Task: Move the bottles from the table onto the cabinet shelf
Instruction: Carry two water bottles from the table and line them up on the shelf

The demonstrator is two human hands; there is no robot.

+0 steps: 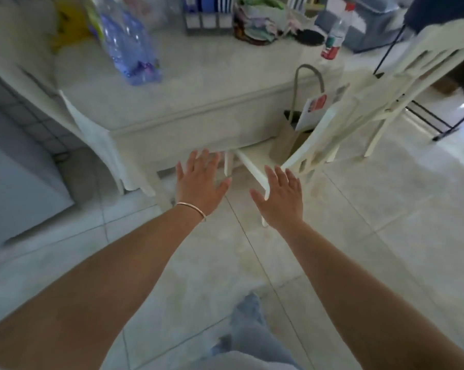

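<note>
Reaching out short of the table (188,102), the left hand (200,180) and right hand (281,198) are spreading empty, while the bottles (130,46) are standing on it.

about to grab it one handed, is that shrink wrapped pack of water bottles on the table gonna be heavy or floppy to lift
Probably heavy: the pack of water bottles holds several large bottles that look full. The thin plastic wrap looks loose, so it may sag or shift. Both the left hand and right hand are open and free; lifting with both seems safer.
</note>
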